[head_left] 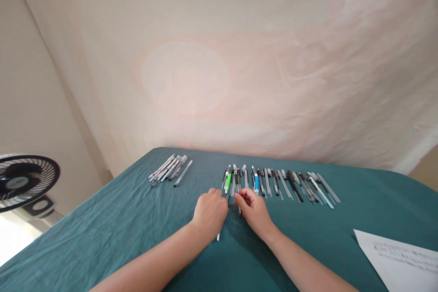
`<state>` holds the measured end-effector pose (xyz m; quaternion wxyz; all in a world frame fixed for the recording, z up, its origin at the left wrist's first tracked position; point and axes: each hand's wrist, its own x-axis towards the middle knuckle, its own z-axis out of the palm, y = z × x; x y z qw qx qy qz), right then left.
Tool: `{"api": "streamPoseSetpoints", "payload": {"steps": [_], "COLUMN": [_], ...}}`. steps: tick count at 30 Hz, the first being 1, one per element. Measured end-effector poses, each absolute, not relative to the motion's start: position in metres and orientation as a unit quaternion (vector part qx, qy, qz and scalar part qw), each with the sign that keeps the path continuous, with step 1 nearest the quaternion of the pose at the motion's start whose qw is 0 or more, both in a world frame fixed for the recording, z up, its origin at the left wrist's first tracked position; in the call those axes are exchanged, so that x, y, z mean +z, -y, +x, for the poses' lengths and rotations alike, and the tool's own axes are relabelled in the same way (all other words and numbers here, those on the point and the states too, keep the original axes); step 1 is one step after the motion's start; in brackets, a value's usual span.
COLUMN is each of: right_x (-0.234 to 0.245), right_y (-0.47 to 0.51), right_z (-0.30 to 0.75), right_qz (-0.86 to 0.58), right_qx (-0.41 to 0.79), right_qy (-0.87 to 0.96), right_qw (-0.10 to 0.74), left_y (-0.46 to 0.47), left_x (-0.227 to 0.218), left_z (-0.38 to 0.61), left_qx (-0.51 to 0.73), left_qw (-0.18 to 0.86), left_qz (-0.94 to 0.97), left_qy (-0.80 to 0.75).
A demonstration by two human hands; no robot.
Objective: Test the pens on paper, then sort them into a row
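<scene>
My left hand [210,214] is closed round a slim pen [218,237]; its white end sticks out below the palm, and the rest is mostly hidden. Close beside it, the fingers of my right hand [255,212] are pinched at a dark pen [240,212], of which only a short part shows. Just beyond both hands lies the near end of a long row of pens. In it are a pen with a bright green grip [227,183] and a white pen with a blue grip [256,184].
A loose pile of pens [171,167] lies at the back left, with a single pen [183,174] along its right side. The row's right end includes a pale blue pen [321,191]. Printed paper [400,260] rests at the front right of the green cloth [112,232]. A black fan [27,182] stands left.
</scene>
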<state>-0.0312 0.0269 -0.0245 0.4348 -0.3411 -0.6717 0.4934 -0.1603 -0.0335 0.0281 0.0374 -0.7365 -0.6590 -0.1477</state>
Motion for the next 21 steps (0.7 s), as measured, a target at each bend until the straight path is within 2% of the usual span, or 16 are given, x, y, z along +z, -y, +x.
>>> {"api": "streamPoseSetpoints", "payload": {"steps": [6,9,14,21], "right_x": [-0.025,-0.026,-0.023,-0.018], "right_y": [-0.027,-0.027,-0.025,-0.016], "right_z": [-0.031,-0.031,-0.031,-0.031], "right_qz": [-0.342,-0.343,-0.323,-0.290], "right_qx": [0.496,0.504,0.522,0.512], "right_qy": [0.669,0.661,0.659,0.706], "right_qw": [0.436,0.437,0.435,0.394], "left_y": [0.035,0.035,0.023,0.005], "left_x": [0.039,0.045,0.054,0.042], "left_z": [-0.159,-0.164,-0.180,-0.188], "left_qx": [-0.044,-0.041,-0.204,-0.434], "left_qw": [0.052,0.031,-0.061,-0.324], "left_qz": [-0.736,-0.736,-0.734,-0.619], "left_qy": [0.673,0.675,0.645,0.569]}}
